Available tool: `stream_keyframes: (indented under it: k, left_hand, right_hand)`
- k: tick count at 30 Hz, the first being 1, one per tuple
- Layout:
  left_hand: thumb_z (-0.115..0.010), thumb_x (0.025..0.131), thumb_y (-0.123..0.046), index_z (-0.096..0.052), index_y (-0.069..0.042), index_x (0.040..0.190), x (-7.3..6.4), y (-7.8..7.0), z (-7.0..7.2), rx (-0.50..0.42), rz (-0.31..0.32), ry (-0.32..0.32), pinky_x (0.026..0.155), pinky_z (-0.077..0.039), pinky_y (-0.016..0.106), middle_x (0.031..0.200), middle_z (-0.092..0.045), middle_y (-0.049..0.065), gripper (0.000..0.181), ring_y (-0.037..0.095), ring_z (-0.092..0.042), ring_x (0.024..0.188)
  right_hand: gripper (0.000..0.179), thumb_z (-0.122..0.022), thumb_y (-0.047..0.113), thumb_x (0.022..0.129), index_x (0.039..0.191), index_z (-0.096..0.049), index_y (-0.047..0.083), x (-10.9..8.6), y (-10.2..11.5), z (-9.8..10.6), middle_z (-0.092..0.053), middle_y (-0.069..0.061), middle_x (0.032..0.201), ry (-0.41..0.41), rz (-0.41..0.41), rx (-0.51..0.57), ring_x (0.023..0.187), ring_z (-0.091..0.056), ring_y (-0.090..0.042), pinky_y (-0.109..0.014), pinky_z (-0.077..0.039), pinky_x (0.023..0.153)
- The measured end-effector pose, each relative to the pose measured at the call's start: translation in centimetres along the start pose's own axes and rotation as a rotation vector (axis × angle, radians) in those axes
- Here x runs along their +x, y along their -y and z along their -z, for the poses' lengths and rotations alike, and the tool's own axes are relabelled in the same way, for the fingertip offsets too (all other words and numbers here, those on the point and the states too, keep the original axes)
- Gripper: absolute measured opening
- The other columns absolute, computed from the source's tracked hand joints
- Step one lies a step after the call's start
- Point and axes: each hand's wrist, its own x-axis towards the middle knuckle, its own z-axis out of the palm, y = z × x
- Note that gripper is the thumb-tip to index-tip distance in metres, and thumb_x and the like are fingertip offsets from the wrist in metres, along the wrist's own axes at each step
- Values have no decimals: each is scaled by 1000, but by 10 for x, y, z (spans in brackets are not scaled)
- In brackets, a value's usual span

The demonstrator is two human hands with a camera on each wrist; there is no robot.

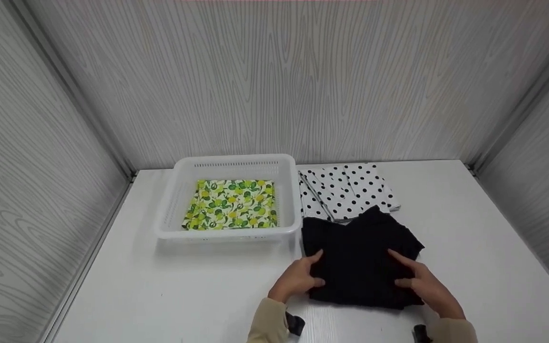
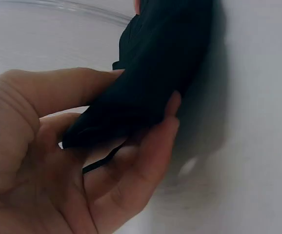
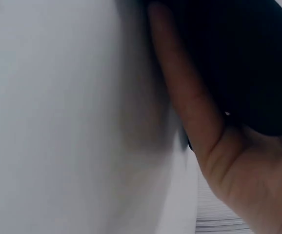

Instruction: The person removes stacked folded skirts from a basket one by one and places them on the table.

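Head view: black cloth (image 1: pixel 358 267) lies folded in a rough rectangle on the white table (image 1: pixel 184 286), its far corners uneven, with one hand at each side. Left hand (image 1: pixel 297 277) grips the cloth's left edge; left wrist view shows the thumb over the fabric, fingers beneath. Right hand (image 1: pixel 429 288) grasps the right edge, thumb on top; right wrist view shows one finger extended along the underside. Dotted cloth (image 1: pixel 350 188) lies just beyond. White basket (image 1: pixel 229 234), to the left, holds a folded lemon-print cloth (image 1: pixel 234 205).
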Motion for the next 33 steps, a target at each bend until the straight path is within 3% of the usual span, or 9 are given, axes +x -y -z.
stream_keyframes:
  k: [6,9,12,20,26,28,29,31,33]
  left_hand:
    - [-71,86,4,-44,-3,153,3,12,7,54,-5,-115,108,-42,48,149,-49,21,72,37,-46,137]
    - [-67,87,8,-43,-1,153,5,15,12,57,2,-162,95,-49,45,150,-48,21,70,37,-59,116]
    - [-65,88,7,-41,0,153,6,14,12,70,0,-174,85,-49,41,151,-47,21,69,31,-59,102]
    - [-68,90,2,-39,1,154,4,1,-7,14,-30,-54,101,-45,42,153,-45,19,70,27,-52,126]
    - [-69,92,0,-37,1,155,6,-1,-8,30,-29,-30,112,-38,46,153,-45,19,71,30,-46,137]
    - [-69,92,-3,-38,0,155,3,-3,-3,53,-33,-13,111,-39,46,152,-46,20,70,29,-49,134]
    - [-69,93,-5,-39,-1,155,1,-4,1,74,-35,2,110,-41,44,150,-49,20,69,29,-54,129]
    - [-69,95,-10,-43,-3,154,-5,-8,12,147,-43,44,104,-46,42,141,-57,22,65,28,-60,117]
    - [-68,97,-17,-48,-5,151,-14,-13,30,218,-44,96,96,-49,39,135,-61,20,58,25,-61,104]
  right_hand:
    - [81,-59,-8,91,161,-19,0,6,13,-19,-2,-27,165,42,-16,-8,150,9,-47,-65,0,117]
    - [81,-60,-6,93,161,-18,1,11,17,-30,-2,-27,166,43,-5,-12,150,8,-47,-65,-2,117]
    - [80,-61,-6,92,161,-20,1,14,17,-31,-4,-27,165,28,1,-26,150,6,-48,-65,-3,117]
    - [77,-59,-9,89,158,-26,-2,0,1,-3,-10,-29,164,-16,-13,-55,149,1,-50,-67,-5,116]
    - [73,-60,-8,90,157,-30,-4,1,1,5,-15,-31,162,-37,13,-73,149,-3,-49,-64,-10,117]
    - [68,-60,-5,92,155,-34,-5,1,3,5,-22,-33,160,-59,21,-114,147,-16,-49,-60,-23,116]
    - [65,-61,-3,94,154,-36,-5,1,5,7,-28,-35,157,-75,18,-133,141,-32,-50,-57,-34,111]
    - [59,-60,1,97,151,-40,-7,-2,11,10,-38,-39,149,-113,6,-186,119,-56,-45,-48,-52,94]
    - [52,-61,3,98,146,-44,-10,-5,20,15,-48,-41,138,-176,6,-261,97,-66,-36,-40,-58,75]
